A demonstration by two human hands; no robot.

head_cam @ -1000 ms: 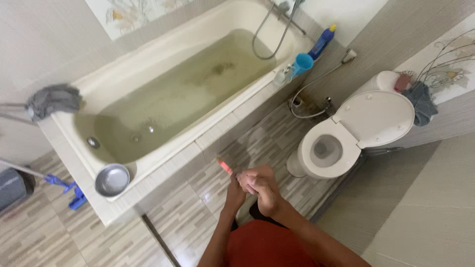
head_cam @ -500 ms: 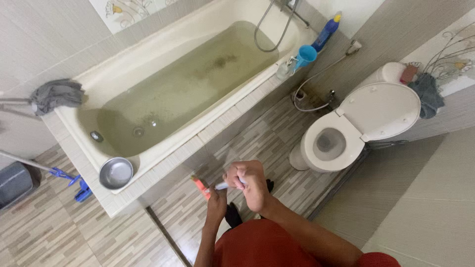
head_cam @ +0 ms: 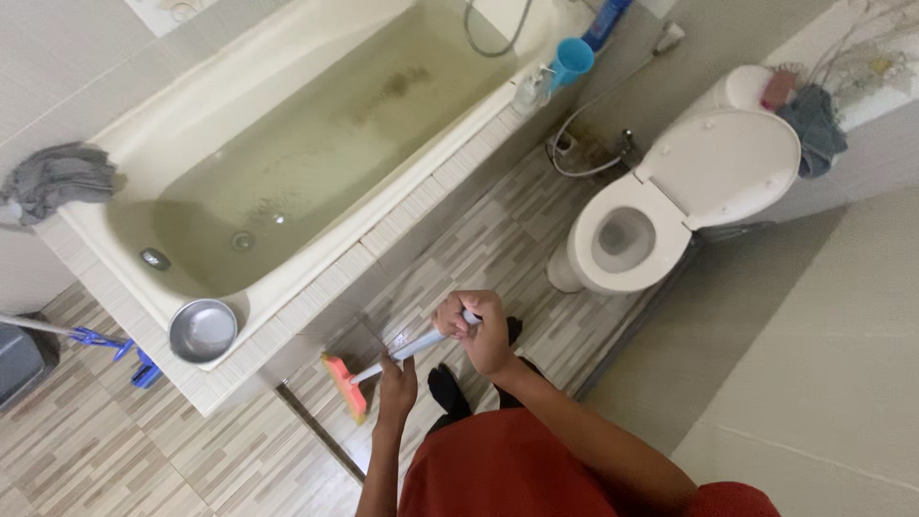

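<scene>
Left hand clamped low on pale handle of a brush; right hand wrapped shut round the handle's upper end. Orange brush head rests on striped floor tiles, just beside bathtub's tiled front wall. Steel bowl sits on tub's corner ledge. Bathtub holds murky water. Grey cloth at tub's far left end. Toilet w/ lid up stands off to the right; blue cup on far tub ledge.

One head-worn camera looks steeply down from standing height, facing the bathtub ahead, with the toilet right and floor below.
</scene>
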